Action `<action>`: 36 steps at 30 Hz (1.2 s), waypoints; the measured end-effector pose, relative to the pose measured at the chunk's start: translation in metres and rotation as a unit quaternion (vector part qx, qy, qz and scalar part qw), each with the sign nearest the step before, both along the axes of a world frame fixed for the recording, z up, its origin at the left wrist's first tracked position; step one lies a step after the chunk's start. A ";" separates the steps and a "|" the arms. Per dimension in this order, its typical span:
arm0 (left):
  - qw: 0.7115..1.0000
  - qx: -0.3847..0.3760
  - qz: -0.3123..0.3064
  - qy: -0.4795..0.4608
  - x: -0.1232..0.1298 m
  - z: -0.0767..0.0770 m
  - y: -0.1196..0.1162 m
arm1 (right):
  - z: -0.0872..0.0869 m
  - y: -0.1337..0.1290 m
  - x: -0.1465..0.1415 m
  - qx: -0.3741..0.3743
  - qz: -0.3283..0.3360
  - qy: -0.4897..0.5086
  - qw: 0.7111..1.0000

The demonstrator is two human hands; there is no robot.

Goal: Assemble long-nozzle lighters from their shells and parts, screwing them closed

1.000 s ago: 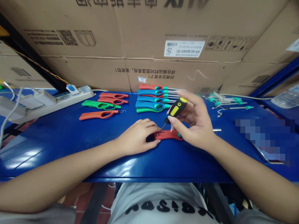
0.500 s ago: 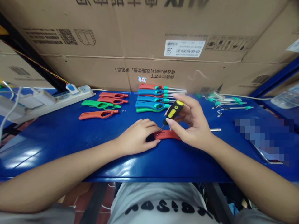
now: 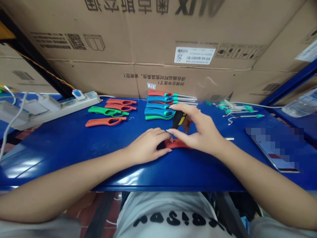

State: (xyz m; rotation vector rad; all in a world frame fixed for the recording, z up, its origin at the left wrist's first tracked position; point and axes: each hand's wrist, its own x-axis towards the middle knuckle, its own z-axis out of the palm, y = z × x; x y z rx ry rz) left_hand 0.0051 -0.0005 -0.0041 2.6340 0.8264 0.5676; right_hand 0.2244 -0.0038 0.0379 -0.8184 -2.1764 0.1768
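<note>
A red long-nosed lighter (image 3: 178, 143) lies on the blue table in front of me, its metal tube showing to the right past my wrist. My left hand (image 3: 150, 145) closes thumb and fingers round the lighter's left end. Gripped in my right hand (image 3: 198, 127) is a screwdriver (image 3: 178, 119) with a black and yellow handle, held at a slant. Its tip meets the lighter body close to my left fingertips. My right hand covers part of the lighter's middle.
Behind my hands are several stacked lighters (image 3: 158, 106) with metal tubes. Several handles without tubes (image 3: 106, 121) lie left, near a power strip (image 3: 61, 110). Loose tubes with green parts (image 3: 244, 109) and a phone (image 3: 274, 153) are right. A large carton (image 3: 148, 49) stands behind.
My right hand has turned the screwdriver and its fingers have closed further over the handle. My left hand and the lighter stay in place; the view has shifted slightly.
</note>
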 end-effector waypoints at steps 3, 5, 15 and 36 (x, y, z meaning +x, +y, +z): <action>1.000 -0.017 0.001 -0.009 0.001 0.001 0.000 | 0.010 -0.001 -0.003 -0.019 0.002 -0.037 0.999; 1.000 -0.028 0.003 -0.010 0.001 0.002 -0.001 | 0.017 -0.001 -0.005 -0.045 0.023 -0.047 0.998; 1.000 -0.021 0.005 -0.014 0.001 0.001 -0.001 | 0.024 0.000 -0.013 0.058 -0.048 -0.114 0.991; 0.999 -0.031 -0.001 -0.014 0.002 0.002 0.000 | 0.031 0.006 -0.004 0.047 0.037 -0.071 0.996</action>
